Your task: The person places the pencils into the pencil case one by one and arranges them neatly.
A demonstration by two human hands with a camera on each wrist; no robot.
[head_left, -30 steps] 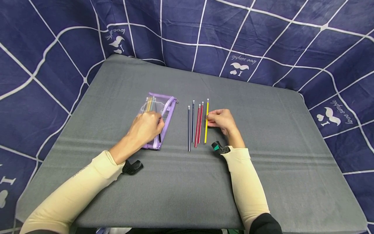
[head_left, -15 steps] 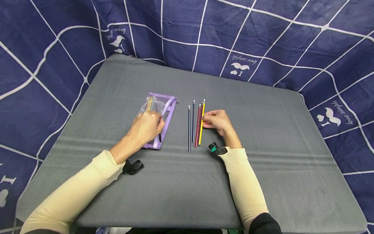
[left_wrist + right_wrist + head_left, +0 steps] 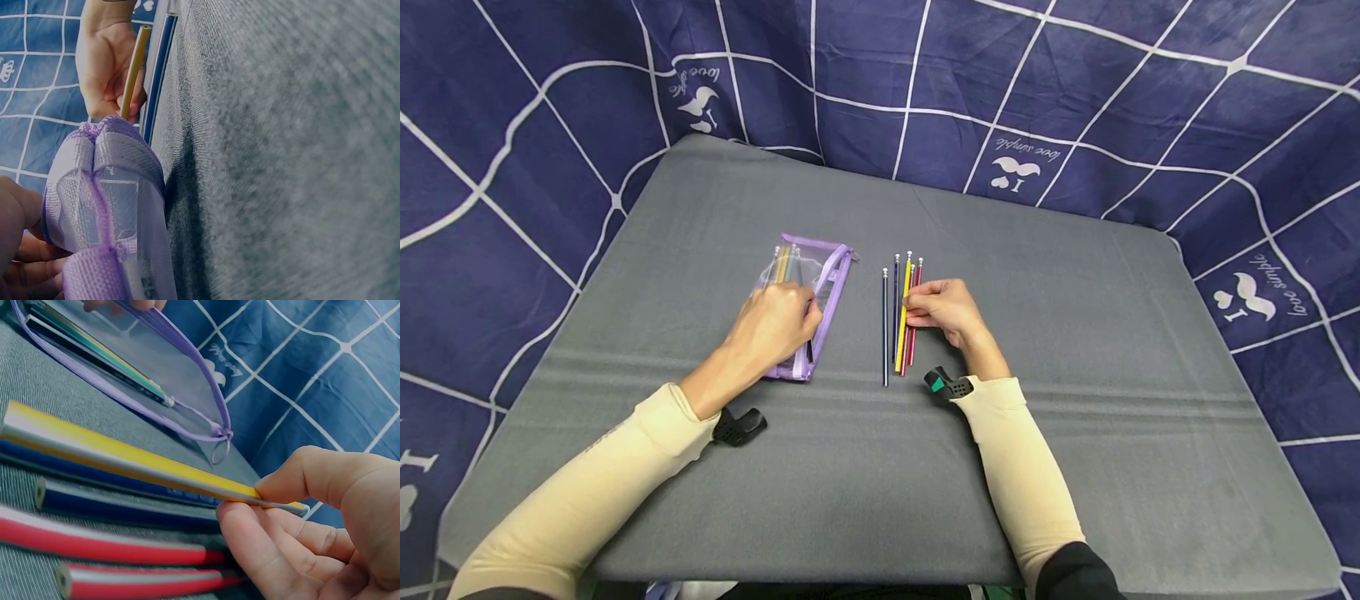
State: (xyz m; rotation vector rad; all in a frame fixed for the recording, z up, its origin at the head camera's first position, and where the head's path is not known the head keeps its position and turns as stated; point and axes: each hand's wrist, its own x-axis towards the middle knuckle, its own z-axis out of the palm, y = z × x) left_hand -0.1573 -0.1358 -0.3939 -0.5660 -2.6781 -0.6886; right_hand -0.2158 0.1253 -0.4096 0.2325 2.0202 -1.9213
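Left hand (image 3: 778, 325) grips the clear, purple-edged zip pouch (image 3: 831, 317), multicoloured pencils (image 3: 786, 267) already inside. Right hand (image 3: 947, 308) pinches a shiny yellow pencil (image 3: 901, 342); two dark-blue pencils (image 3: 885, 329) and two red pencils (image 3: 912, 344) lie outside too

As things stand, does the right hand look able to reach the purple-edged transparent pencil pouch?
Probably yes: between the right hand and the pouch, two thin dark blue pencils lie flat on the grey cloth, hardly blocking the way. However, this hand holds a yellow pencil.
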